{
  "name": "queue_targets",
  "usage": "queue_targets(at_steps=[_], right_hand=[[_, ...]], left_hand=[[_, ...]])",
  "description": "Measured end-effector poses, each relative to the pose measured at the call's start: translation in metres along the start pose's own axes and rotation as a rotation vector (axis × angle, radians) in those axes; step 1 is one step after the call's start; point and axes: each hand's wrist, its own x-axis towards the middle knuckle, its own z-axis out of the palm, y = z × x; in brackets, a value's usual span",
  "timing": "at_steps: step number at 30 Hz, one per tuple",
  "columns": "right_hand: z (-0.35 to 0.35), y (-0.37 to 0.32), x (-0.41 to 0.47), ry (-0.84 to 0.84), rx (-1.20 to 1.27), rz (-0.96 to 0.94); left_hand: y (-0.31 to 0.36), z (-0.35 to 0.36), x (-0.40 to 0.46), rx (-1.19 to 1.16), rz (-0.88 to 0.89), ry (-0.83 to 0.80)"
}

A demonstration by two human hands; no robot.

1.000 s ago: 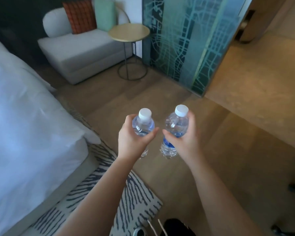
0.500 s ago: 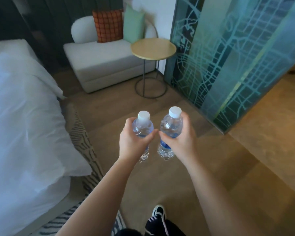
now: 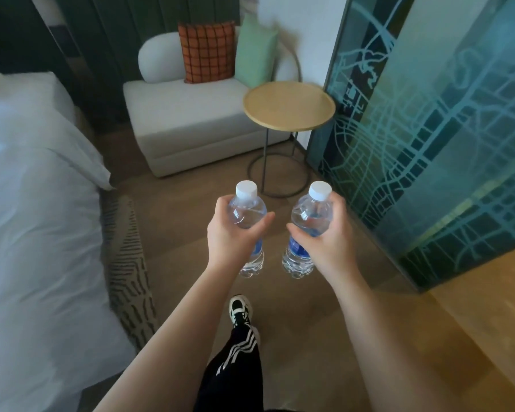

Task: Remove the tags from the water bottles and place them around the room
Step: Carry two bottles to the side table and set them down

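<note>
— Bottles in both hands: left hand [image 3: 231, 233] wraps the left bottle [image 3: 248, 215], right hand [image 3: 329, 237] wraps the right bottle [image 3: 309, 221]. Fingers closed round each body, caps up, the two held apart in the air

— Where are they against the table [image 3: 289, 106]?

— Just short of it, on the near side, above the floor in front of its ring base. The armchair [image 3: 188, 120] stands left of the table, the glass panel [image 3: 434, 129] right of it, the bed [image 3: 33, 233] well to the left

— Tags off?

— I see blue labels, no hanging tags; too small to be sure. I judge this the placing step, with the person walking up, one foot [image 3: 240, 310] forward

— Next?

— Probably a step closer, then one bottle set upright on the tabletop, away from the rim. The other hand keeps its grip for another spot in the room
</note>
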Motion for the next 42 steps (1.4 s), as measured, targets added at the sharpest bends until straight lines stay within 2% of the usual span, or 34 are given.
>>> queue_targets(at_steps=[4,13,24,30,37,42], right_hand=[[0.036,0.018,0.104,0.031,-0.008,-0.014],[0.084,0.034,0.326,0.119,0.013,0.008],[0.106,0.113,0.56,0.255,0.007,0.019],[0.116,0.161,0.707,0.233,0.018,0.09],[0.124,0.189,0.823,0.255,-0.031,0.14],[0.143,0.205,0.876,0.309,-0.049,0.232]], left_hand=[[-0.001,0.028,0.108,-0.001,0.032,0.029],[0.045,0.088,0.345,0.031,0.098,-0.042],[0.057,0.213,0.574,0.026,0.159,-0.247],[0.065,0.298,0.707,0.058,0.165,-0.345],[0.074,0.372,0.821,0.11,0.146,-0.413],[0.064,0.409,0.89,0.123,0.14,-0.532]])
